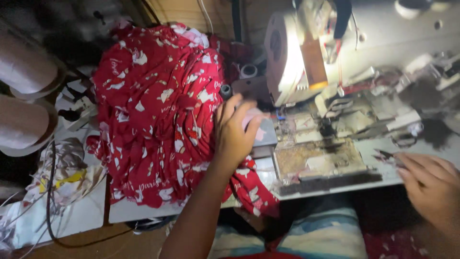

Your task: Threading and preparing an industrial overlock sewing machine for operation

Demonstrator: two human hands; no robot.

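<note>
**Hands at the sewing machine, red cloth heaped on the left**

Nearest to us lies our lap, in pale striped blue cloth (330,235), just under the near edge of the worktop (143,211). From it our left forearm rises to the left hand (235,132), which rests with fingers loosely spread and bent on the right edge of the red printed fabric (158,110); it presses on the cloth rather than closing around it. A small pinkish piece (255,122) shows under the fingertips, but we cannot tell what it is.

Our right hand (431,184) lies at the near right corner of the machine bed, fingers curled. Small thread snips (385,155) with dark blades poke out from the fingertips toward the left, and the hand appears to grip them, though the handles are hidden.

Between the two hands sits the sewing machine (335,86), its pale body brightly lit by its own lamp. Its worn, lint-covered bed plate (318,160) lies just to the right of the left hand.

Further out, the red fabric piles high over the left half of the worktop and spills over the near edge beside our arm. Two large thread cones (24,96) stand at the far left, and a crumpled pale printed cloth (62,177) with a dark cable across it lies near them.
</note>
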